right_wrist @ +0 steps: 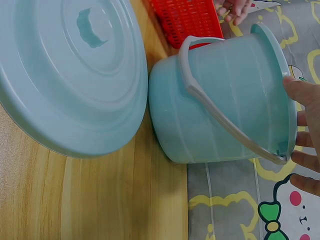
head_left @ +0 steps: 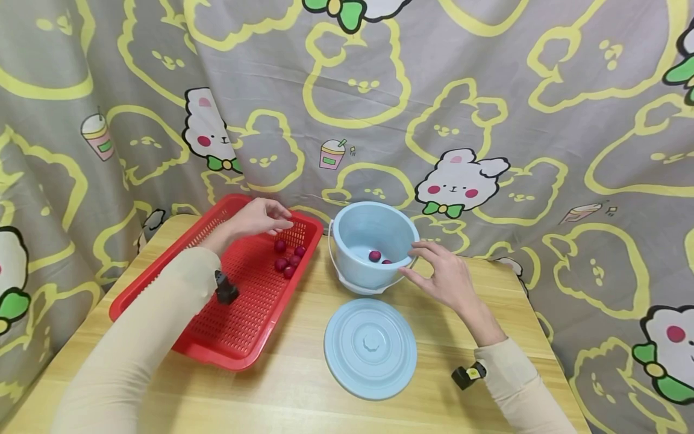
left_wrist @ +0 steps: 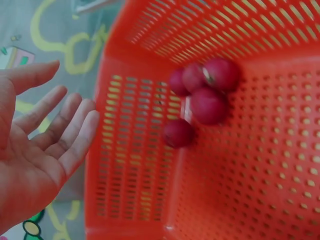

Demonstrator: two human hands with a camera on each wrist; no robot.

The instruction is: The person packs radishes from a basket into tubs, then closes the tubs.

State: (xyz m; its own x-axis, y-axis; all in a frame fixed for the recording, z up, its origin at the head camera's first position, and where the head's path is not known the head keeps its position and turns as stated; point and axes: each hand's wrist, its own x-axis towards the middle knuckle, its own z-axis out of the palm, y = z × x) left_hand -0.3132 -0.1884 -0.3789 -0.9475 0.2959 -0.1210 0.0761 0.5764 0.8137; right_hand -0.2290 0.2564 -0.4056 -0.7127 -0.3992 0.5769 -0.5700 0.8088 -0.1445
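My left hand (head_left: 259, 218) hovers over the far end of a red plastic basket (head_left: 255, 349), fingers loosely spread and holding nothing. Below it, several dark red round fruits that look like plums (left_wrist: 209, 106) lie together in the basket's corner. Fingertips and thumb of my right hand (head_left: 446, 276) touch the rim of a light blue bucket (head_left: 360, 274), without curling tightly round it. Two plums (head_left: 375, 256) show on the bucket's floor, one partly hidden by the near wall. The bucket's pale handle (right_wrist: 220, 117) hangs down its side.
A round blue lid (head_left: 371, 349) lies flat on the wooden table (head_left: 293, 386) in front of the bucket. Behind the table hangs a grey patterned curtain (head_left: 271, 72). The basket stands left of the bucket, close beside it.
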